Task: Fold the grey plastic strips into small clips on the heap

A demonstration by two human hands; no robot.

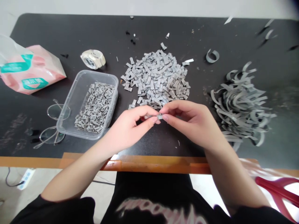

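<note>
A small grey plastic piece is pinched between the fingertips of both hands, just in front of a pile of similar grey pieces. My left hand is closed, thumb and forefinger on the piece's left end. From the other side, my right hand grips the right end in the same way. Fingers cover much of the piece, so its full shape is hidden. Left of my left hand stands a clear plastic tub with many small grey clips in it.
Curled grey strips lie heaped at the right. A white watch, glasses and a pink-and-green packet are around the tub. One curled strip sits behind the heap. An orange-brown edge borders the black table.
</note>
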